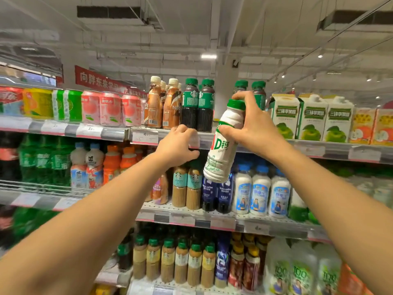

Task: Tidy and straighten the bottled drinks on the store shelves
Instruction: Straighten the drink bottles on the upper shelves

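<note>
Right hand (253,124) lifts white plastic green-capped milk-drink bottle (223,143) at top-shelf height.

Right hand's fingers curl round the bottle's neck and shoulder; bottle held in air, long axis tilted, cap up-right, base down-left, in front of the gap between the dark green-capped coffee bottles (196,107) on the grey top shelf edge (319,149). Left hand (178,145) is at the shelf lip just left of the bottle, fingers bent; cannot tell if it pinches anything. Likely next: upright it, slot into gap; right hand is nearer.
</note>
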A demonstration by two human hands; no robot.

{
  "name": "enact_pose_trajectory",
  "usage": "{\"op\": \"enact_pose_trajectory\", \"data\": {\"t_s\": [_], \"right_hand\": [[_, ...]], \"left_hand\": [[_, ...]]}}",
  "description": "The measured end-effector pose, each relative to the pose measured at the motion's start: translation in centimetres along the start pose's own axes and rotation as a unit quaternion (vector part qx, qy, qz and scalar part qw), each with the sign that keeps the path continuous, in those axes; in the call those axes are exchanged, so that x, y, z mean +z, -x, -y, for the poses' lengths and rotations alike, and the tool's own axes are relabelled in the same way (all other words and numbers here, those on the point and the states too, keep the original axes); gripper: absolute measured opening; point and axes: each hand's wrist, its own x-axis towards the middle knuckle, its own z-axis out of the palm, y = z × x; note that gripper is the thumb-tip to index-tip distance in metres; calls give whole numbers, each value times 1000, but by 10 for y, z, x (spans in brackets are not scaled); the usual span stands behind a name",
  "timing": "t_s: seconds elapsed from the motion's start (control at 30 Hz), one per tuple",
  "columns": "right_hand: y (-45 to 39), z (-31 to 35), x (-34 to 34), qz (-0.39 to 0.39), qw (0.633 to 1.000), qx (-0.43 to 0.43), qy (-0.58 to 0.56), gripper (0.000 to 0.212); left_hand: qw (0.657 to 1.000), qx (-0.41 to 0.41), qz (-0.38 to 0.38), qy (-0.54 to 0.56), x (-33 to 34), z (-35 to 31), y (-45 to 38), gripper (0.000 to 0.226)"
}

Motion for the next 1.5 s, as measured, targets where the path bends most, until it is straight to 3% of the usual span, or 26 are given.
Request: {"op": "enact_pose_trajectory", "data": {"t_s": [0.1,0.3,0.53,0.77,1.13,1.4,1.5], "right_hand": [[19,-4,8,0,1000,10,-8,70],[58,-17,31,22,996,34,-85,73],[85,-26,57,72,994,31,-82,72],[103,-31,75,101,991,9,-89,76],[139,-34,128,160,980,10,-114,81],[157,-27,184,179,980,48,-75,82],[161,-19,209,175,979,75,-79,85]], "left_hand": [[1000,14,10,22,-4,0,17,75],[997,49,1,58,-7,1,70,42],[994,-38,44,94,-9,24,133,28],[987,-122,80,61,-10,56,182,22],[957,-244,152,34,27,100,259,30],[936,-233,262,21,95,175,252,56],[939,-213,268,16,118,200,244,63]]}}
